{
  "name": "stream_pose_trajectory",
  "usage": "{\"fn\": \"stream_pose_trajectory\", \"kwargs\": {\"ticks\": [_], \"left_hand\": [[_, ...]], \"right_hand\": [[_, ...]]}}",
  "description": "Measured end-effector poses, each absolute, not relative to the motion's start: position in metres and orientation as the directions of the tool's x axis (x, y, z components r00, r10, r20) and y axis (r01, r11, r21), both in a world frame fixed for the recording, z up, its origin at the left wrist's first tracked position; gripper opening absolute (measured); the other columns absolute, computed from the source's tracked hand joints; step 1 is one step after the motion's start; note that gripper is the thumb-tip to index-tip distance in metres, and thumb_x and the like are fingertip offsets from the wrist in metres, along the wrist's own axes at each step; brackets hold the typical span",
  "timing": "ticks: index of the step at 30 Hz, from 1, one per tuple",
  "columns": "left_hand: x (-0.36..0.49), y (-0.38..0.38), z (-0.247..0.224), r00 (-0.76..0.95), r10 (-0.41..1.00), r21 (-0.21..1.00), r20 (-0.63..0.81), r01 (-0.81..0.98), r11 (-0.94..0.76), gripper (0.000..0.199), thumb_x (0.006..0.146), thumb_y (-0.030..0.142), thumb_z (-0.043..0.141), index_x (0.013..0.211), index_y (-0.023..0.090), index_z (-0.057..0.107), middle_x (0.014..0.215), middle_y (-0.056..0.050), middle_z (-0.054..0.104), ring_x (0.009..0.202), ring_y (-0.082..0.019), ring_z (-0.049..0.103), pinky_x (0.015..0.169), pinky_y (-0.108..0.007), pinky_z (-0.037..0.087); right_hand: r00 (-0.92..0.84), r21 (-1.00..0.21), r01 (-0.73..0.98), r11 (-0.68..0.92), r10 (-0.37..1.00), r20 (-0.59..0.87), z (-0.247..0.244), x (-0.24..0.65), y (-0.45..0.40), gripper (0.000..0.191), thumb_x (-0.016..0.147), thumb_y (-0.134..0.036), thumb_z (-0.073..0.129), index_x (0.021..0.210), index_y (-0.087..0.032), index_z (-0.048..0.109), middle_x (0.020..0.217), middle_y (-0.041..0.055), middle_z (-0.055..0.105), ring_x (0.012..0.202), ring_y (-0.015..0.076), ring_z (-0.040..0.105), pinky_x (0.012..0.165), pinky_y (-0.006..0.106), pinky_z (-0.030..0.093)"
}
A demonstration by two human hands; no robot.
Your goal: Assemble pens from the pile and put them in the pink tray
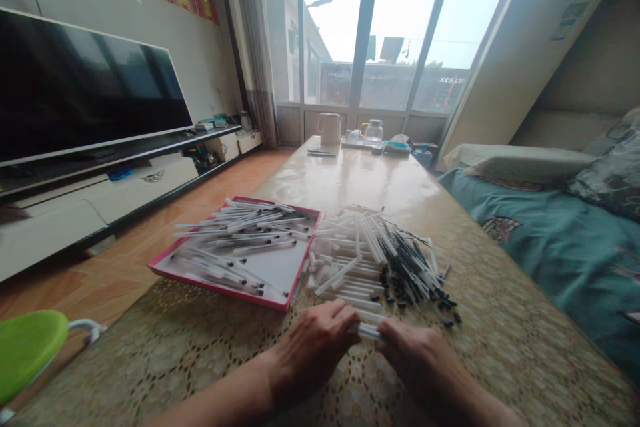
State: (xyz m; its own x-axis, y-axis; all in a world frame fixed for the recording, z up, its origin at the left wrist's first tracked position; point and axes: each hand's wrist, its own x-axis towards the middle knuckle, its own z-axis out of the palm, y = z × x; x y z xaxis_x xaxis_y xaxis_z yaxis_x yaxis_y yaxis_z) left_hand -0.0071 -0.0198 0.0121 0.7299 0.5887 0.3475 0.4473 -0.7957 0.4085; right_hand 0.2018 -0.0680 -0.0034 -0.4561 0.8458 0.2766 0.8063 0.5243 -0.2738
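My left hand [320, 332] and my right hand [423, 353] are close together at the near part of the table, fingers closed on opposite ends of white pen barrels [369, 331]. The fingers hide the ends, and I cannot tell exactly how many are held. Just beyond my hands lies a heap of loose white pen barrels [345, 243]. Thin black-filled pen refills [403, 260] lie piled against its right side, with small black caps [449, 323] scattered in front. To the left, a shallow pink-rimmed box lid [220, 289] contains many clear pens [255, 219] with black tips.
A patterned cover lies over the long table [200, 340]. At its far end stand a beige jug [329, 130], a glass pot [374, 131] and a tissue pack [399, 145]. A green stool [33, 347] is at left, a teal-covered couch [540, 233] at right.
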Motion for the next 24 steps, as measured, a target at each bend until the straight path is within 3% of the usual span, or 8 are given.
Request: {"fn": "stream_pose_trajectory", "kwargs": {"ticks": [4, 7, 10, 13, 16, 19, 22, 24], "left_hand": [[-0.011, -0.019, 0.009, 0.828, 0.404, 0.123, 0.389, 0.388, -0.914, 0.02, 0.093, 0.028, 0.042, 0.081, 0.019, 0.054, 0.071, -0.003, 0.058, 0.063, -0.016, 0.054, 0.055, -0.025, 0.035], [-0.012, -0.022, 0.005, 0.863, 0.362, 0.067, 0.352, 0.363, -0.929, 0.025, 0.093, 0.032, 0.041, 0.078, 0.018, 0.054, 0.067, -0.004, 0.059, 0.059, -0.016, 0.053, 0.052, -0.025, 0.034], [-0.009, -0.026, 0.002, 0.851, 0.442, 0.213, 0.284, 0.394, -0.894, 0.027, 0.092, 0.033, 0.039, 0.074, 0.018, 0.052, 0.062, -0.003, 0.057, 0.05, -0.013, 0.047, 0.048, -0.025, 0.031], [-0.011, -0.024, 0.008, 0.813, 0.539, 0.55, 0.219, 0.353, -0.756, 0.039, 0.094, 0.038, 0.031, 0.062, 0.019, 0.044, 0.054, 0.001, 0.047, 0.046, -0.011, 0.038, 0.048, -0.024, 0.029], [-0.018, -0.015, 0.02, 0.726, 0.687, 0.918, 0.014, 0.263, -0.297, 0.052, 0.092, 0.053, 0.023, 0.052, 0.02, 0.03, 0.043, 0.006, 0.031, 0.038, -0.007, 0.027, 0.041, -0.022, 0.023], [-0.02, -0.003, 0.025, 0.613, 0.769, 0.983, -0.181, 0.114, 0.141, 0.052, 0.085, 0.062, 0.036, 0.057, 0.019, 0.041, 0.037, 0.011, 0.023, 0.032, -0.005, 0.017, 0.034, -0.02, 0.013], [-0.014, 0.004, 0.026, 0.481, 0.864, 0.979, -0.145, -0.057, 0.196, 0.041, 0.079, 0.052, 0.058, 0.094, 0.014, 0.057, 0.048, 0.009, 0.042, 0.037, -0.005, 0.034, 0.038, -0.017, 0.027], [-0.011, 0.005, 0.025, 0.382, 0.922, 0.978, -0.057, -0.164, 0.129, 0.053, 0.076, 0.041, 0.065, 0.12, 0.016, 0.048, 0.078, -0.001, 0.059, 0.061, -0.01, 0.057, 0.054, -0.022, 0.045]], "right_hand": [[-0.467, -0.328, 0.777, 0.538, 0.841, 0.274, -0.015, 0.204, -0.07, 0.03, 0.095, -0.032, 0.037, 0.069, -0.022, 0.047, 0.058, -0.0037, 0.06, 0.049, 0.012, 0.056, 0.046, 0.022, 0.03], [-0.483, -0.24, 0.806, 0.54, 0.836, 0.261, -0.02, 0.203, -0.073, 0.036, 0.096, -0.037, 0.035, 0.066, -0.022, 0.047, 0.054, -0.0038, 0.059, 0.045, 0.0117, 0.055, 0.044, 0.024, 0.026], [-0.553, -0.148, 0.795, 0.588, 0.803, 0.221, -0.015, 0.207, -0.073, 0.033, 0.096, -0.04, 0.039, 0.07, -0.021, 0.049, 0.056, -0.0034, 0.062, 0.045, 0.0118, 0.056, 0.043, 0.026, 0.022], [-0.588, -0.077, 0.779, 0.622, 0.768, 0.252, -0.004, 0.224, -0.071, 0.03, 0.096, -0.038, 0.039, 0.073, -0.022, 0.048, 0.056, -0.0035, 0.06, 0.044, 0.0119, 0.055, 0.044, 0.027, 0.021], [-0.444, -0.075, 0.859, 0.507, 0.809, 0.385, 0.002, 0.248, -0.064, 0.031, 0.098, -0.035, 0.035, 0.071, -0.022, 0.045, 0.054, -0.0035, 0.054, 0.043, 0.012, 0.052, 0.045, 0.026, 0.024], [-0.253, -0.255, 0.884, 0.391, 0.86, 0.443, 0.003, 0.253, -0.056, 0.028, 0.098, -0.032, 0.034, 0.075, -0.022, 0.045, 0.059, -0.0022, 0.055, 0.051, 0.0126, 0.055, 0.051, 0.023, 0.034], [-0.261, -0.375, 0.84, 0.392, 0.898, 0.354, 0.003, 0.236, -0.053, 0.026, 0.098, -0.028, 0.031, 0.078, -0.022, 0.047, 0.067, -0.0002, 0.058, 0.059, 0.0135, 0.058, 0.057, 0.023, 0.039], [-0.281, -0.428, 0.809, 0.404, 0.904, 0.322, 0.004, 0.224, -0.055, 0.024, 0.098, -0.028, 0.031, 0.082, -0.022, 0.048, 0.069, -0.0004, 0.059, 0.058, 0.0128, 0.057, 0.056, 0.022, 0.039]]}}
